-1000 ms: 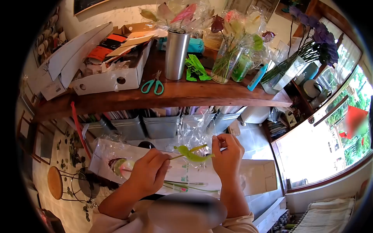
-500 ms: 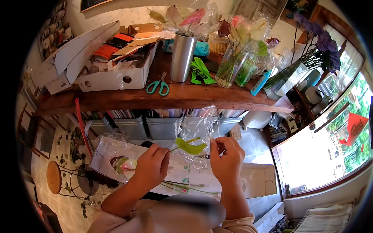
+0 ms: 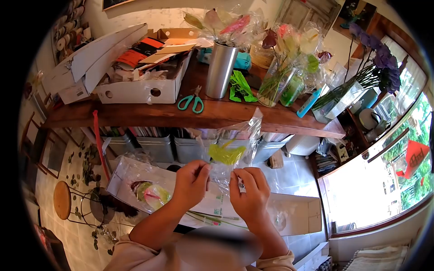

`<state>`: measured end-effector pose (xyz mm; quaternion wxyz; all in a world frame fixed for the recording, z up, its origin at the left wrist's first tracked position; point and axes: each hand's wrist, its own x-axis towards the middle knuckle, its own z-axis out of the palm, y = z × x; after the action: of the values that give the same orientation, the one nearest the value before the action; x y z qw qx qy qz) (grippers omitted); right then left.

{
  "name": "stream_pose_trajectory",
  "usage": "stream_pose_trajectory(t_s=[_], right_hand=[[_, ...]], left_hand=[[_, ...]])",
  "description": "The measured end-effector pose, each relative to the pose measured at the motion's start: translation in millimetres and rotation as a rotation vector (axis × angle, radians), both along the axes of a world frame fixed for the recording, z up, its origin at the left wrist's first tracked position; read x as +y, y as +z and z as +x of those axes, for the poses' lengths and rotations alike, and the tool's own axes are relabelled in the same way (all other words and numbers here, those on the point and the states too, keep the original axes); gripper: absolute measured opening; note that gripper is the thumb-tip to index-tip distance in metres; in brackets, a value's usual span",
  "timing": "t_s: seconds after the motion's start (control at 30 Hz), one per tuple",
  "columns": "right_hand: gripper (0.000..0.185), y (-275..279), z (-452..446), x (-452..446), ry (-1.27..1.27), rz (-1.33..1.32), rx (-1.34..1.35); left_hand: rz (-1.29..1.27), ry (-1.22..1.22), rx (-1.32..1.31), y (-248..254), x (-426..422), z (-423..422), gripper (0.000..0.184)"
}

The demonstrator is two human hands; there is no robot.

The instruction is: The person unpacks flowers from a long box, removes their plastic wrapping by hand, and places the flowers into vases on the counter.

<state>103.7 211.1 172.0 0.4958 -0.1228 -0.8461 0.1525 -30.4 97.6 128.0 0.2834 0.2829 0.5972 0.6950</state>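
Note:
A yellow-green flower [image 3: 226,154] stands upright between my hands, with clear plastic wrap [image 3: 250,135] around and behind it. My left hand [image 3: 191,183] is closed in a pinch near the flower's lower left; its stem is hard to make out there. My right hand [image 3: 248,189] pinches the lower edge of the plastic. Below both hands lies a long white box [image 3: 296,212], with green stems [image 3: 212,218] across its lid and a wrapped pink-and-green flower [image 3: 154,195] at its left.
On the wooden table [image 3: 149,116] ahead are teal scissors [image 3: 191,103], a metal vase [image 3: 221,70] of wrapped flowers, a glass vase [image 3: 273,86], purple flowers [image 3: 384,63] and a cardboard box [image 3: 135,92]. A round stool [image 3: 62,201] stands at the left.
My hands have come closer together. The flower has risen and turned more upright, now overlapping the plastic, which my right hand has drawn up and leftward. The view has shifted slightly.

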Motion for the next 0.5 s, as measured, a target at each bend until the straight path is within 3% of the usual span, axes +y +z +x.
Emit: stream_pose_trajectory(t_s=[0.03,0.17,0.27,0.5], right_hand=[[0.016,-1.8,-1.4,-2.1,-0.006,-0.022,0.005],[0.017,0.9,-2.5,-9.9,-0.048,-0.198,0.098],[0.017,3.6,1.3,-4.2,-0.076,-0.129,0.138],[0.014,10.5,6.2,3.1,-0.102,-0.147,0.102]], left_hand=[[0.079,-0.051,-0.159,-0.6,2.8,2.4,0.015],[0.126,-0.082,-0.169,4.6,8.8,17.0,0.013],[0.119,-0.027,-0.078,-1.3,11.6,18.6,0.012],[0.125,0.184,0.404,-4.4,7.9,7.3,0.009]])
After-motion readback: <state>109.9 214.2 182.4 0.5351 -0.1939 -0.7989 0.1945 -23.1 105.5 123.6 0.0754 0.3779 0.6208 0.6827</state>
